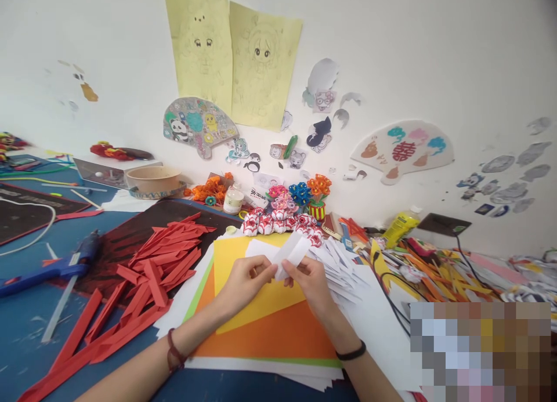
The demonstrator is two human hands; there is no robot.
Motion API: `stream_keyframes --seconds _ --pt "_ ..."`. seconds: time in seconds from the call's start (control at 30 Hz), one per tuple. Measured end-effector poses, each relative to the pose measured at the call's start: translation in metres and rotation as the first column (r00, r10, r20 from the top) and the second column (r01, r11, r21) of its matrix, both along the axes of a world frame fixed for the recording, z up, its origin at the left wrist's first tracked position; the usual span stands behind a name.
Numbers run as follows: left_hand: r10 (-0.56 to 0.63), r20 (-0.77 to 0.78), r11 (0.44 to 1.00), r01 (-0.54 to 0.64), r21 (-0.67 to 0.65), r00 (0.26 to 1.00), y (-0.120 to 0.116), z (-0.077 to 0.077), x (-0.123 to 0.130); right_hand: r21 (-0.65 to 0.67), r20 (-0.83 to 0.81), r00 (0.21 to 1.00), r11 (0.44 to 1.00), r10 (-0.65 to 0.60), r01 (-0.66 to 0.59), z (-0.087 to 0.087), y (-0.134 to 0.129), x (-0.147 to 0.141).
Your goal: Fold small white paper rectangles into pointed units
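In the head view, we hold a folded strip of white paper [290, 254] between both hands, just above a stack of coloured sheets. Our left hand [246, 280] pinches the strip's lower left end, its fingers [265, 267] closed on the paper; our right hand [307, 277] grips the strip from the right, its fingers likewise clenched on it. The strip tilts up and to the right, its far end free in the air. We wear a dark red cord bracelet [174, 351] on the left wrist and a black band [351, 352] on the right.

Under our hands lie a yellow paper sheet [256, 300] on an orange sheet [278, 335], with a green edge and white sheets beneath, all on the blue worktop [26, 326]. Just to the right of our right hand spreads a heap of folded white paper pieces [339, 268]. To the left, a pile of red folded paper strips [161, 263] lies partly on a dark mat. Further left rests a blue hot glue gun [56, 265], with a clear glue stick beside it.

Behind the sheets stands a row of red-and-white paper balls [278, 223], and behind those small paper flowers in pink, blue and orange [300, 192]. A tan round bowl [153, 178] stands at the back left. A yellow glue bottle [401, 225] lies at the right among paper scraps. Drawings and paper fans hang on the white wall [435, 54]
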State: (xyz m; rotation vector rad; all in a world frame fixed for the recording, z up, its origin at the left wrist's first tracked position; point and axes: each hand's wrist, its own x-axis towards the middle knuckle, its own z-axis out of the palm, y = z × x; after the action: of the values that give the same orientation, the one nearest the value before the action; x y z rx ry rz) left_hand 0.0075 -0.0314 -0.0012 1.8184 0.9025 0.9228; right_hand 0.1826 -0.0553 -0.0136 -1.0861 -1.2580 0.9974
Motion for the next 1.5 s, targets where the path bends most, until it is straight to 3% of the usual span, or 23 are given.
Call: stream_keyframes --seconds 0.13,0.33,0.53,0.73,0.87,1.03,1.13,1.2,1.27,1.3,1.4,1.5 --pt "-0.011 -0.017 1.0 0.011 0.016 1.0 0.002 -0.002 -0.001 -0.044 -0.008 1.0 0.999 0.0 0.0 -0.005 0.002 0.001" --pt "0.019 -0.159 0.991 0.002 0.136 0.987 0.0 -0.005 0.001 -0.011 -0.043 0.993 0.994 -0.113 0.113 -0.004 0.002 0.001" --pt "0.26 -0.121 0.942 -0.224 0.25 0.958 0.003 -0.003 -0.002 -0.084 0.1 0.983 0.986 0.151 -0.143 -0.006 -0.003 -0.008" --pt "0.348 -0.138 0.894 -0.284 0.346 0.927 0.001 -0.005 -0.004 -0.086 0.134 0.985 0.992 0.107 -0.096 -0.006 -0.007 -0.02" --pt "0.408 -0.115 0.768 -0.272 0.58 0.905 -0.001 -0.011 -0.005 -0.088 0.143 0.986 0.993 0.09 -0.078 -0.01 -0.005 -0.019" --pt "0.447 -0.164 0.472 -0.076 0.878 0.879 -0.003 -0.012 -0.012 -0.076 0.155 0.984 0.994 0.087 -0.076 -0.01 -0.004 -0.019" --pt "0.471 -0.247 0.338 0.086 0.937 0.847 0.0 -0.007 -0.018 -0.059 0.153 0.985 0.996 0.077 -0.069 -0.011 -0.003 -0.018" --pt "0.469 -0.303 0.305 0.17 0.937 0.83 0.002 -0.004 -0.021 -0.06 0.151 0.986 0.996 0.078 -0.069 -0.012 -0.001 -0.016" --pt "0.439 -0.337 0.338 0.195 0.921 0.833 0.003 -0.002 -0.022 -0.058 0.164 0.984 0.996 0.073 -0.064 -0.013 -0.001 -0.015" --pt "0.411 -0.338 0.387 0.173 0.906 0.847 0.003 -0.002 -0.021 -0.054 0.177 0.982 0.997 0.069 -0.06 -0.014 -0.001 -0.014" --pt "0.284 -0.245 0.642 0.006 0.767 0.927 0.001 0.001 -0.015 -0.031 0.233 0.971 0.998 0.063 -0.058 -0.012 -0.002 -0.014" --pt "0.157 -0.081 0.893 -0.107 0.437 0.984 0.0 0.005 -0.008 -0.012 0.271 0.96 0.997 0.072 -0.072 -0.008 -0.004 -0.013"
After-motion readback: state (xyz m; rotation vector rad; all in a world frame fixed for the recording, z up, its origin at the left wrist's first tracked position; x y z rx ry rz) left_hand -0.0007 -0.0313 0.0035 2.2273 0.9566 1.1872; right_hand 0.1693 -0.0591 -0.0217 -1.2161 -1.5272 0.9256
